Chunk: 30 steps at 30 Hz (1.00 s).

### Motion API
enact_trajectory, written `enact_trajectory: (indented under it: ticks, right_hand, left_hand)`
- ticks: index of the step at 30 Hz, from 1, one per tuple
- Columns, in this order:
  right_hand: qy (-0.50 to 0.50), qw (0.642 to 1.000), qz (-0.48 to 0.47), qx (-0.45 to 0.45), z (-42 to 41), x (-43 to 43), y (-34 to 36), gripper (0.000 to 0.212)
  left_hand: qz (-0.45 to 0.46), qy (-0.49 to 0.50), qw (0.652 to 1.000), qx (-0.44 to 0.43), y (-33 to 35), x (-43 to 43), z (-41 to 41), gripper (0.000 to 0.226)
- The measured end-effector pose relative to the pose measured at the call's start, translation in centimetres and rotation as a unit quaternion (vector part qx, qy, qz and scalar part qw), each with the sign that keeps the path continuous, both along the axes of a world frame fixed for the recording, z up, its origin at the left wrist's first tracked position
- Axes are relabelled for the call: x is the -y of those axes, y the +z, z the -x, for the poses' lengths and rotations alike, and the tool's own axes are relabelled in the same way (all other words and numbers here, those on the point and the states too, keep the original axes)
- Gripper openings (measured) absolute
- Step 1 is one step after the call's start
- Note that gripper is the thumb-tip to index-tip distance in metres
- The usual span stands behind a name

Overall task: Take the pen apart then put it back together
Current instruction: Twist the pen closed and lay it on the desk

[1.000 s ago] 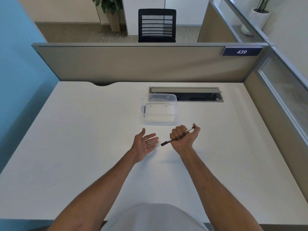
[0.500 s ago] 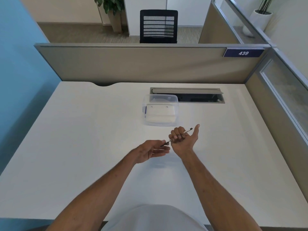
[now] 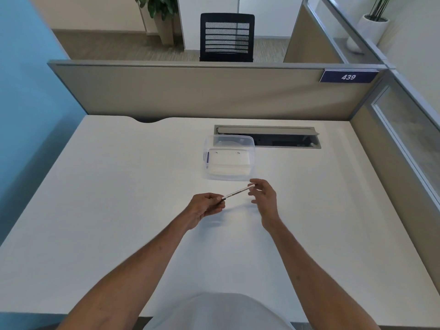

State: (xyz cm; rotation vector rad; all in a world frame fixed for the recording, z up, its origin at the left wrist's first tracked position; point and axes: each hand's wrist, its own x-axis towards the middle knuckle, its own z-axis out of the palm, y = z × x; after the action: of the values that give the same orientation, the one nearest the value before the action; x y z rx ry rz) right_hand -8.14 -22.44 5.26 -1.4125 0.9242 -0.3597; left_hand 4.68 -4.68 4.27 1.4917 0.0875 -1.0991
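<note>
pen dark tip hidden in left hand grip | right hand pinches other end | bare worktop all round, frame centre

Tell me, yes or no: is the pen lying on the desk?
No, both hands hold the pen in the air above the desk.

We've got a plain white desk here, and the pen looks whitish with a dark tip at the left end. The storage box is clear plastic with a little blue latch. Beige divider, navy sign with white "439", bright blue wall, black slatted chair.
</note>
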Motion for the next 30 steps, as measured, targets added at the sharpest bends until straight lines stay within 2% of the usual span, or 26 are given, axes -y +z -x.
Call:
enact_trajectory:
  ticks: [4,8,11,13,16,18,24,30]
  right_hand:
    - [0.08,0.985,0.138,-0.064,0.5,0.2,-0.5,0.017]
    - [0.111,0.972,0.186,-0.094,0.8,0.0,-1.2,0.011]
    - [0.115,0.965,0.212,-0.104,0.9,-0.4,-1.7,0.012]
    - [0.118,0.962,0.221,-0.112,0.7,-0.4,-1.9,0.011]
    - [0.152,0.949,0.238,-0.14,0.1,-0.3,-1.9,0.013]
    - [0.177,0.937,0.257,-0.159,-0.1,-0.2,-1.9,0.016]
    - [0.221,0.89,0.326,-0.229,-0.5,-0.2,-2.4,0.02]
    - [0.25,0.867,0.346,-0.258,-0.4,-0.2,-2.8,0.024]
  left_hand:
    - [-0.016,-0.003,1.0,0.025,-0.2,-0.5,-0.3,0.037]
    - [-0.05,-0.039,0.992,0.106,-0.4,-0.9,-0.3,0.031]
    - [-0.09,-0.069,0.974,0.194,-0.5,-1.0,-0.2,0.027]
    - [-0.122,-0.097,0.952,0.264,-0.5,-1.0,-0.1,0.022]
    - [-0.176,-0.134,0.898,0.381,-0.8,-1.0,-0.2,0.019]
    - [-0.207,-0.167,0.863,0.43,-1.0,-1.0,-0.4,0.019]
    - [-0.279,-0.246,0.773,0.514,-1.6,-0.8,-0.6,0.024]
    - [-0.308,-0.255,0.733,0.55,-2.2,-0.9,-0.3,0.021]
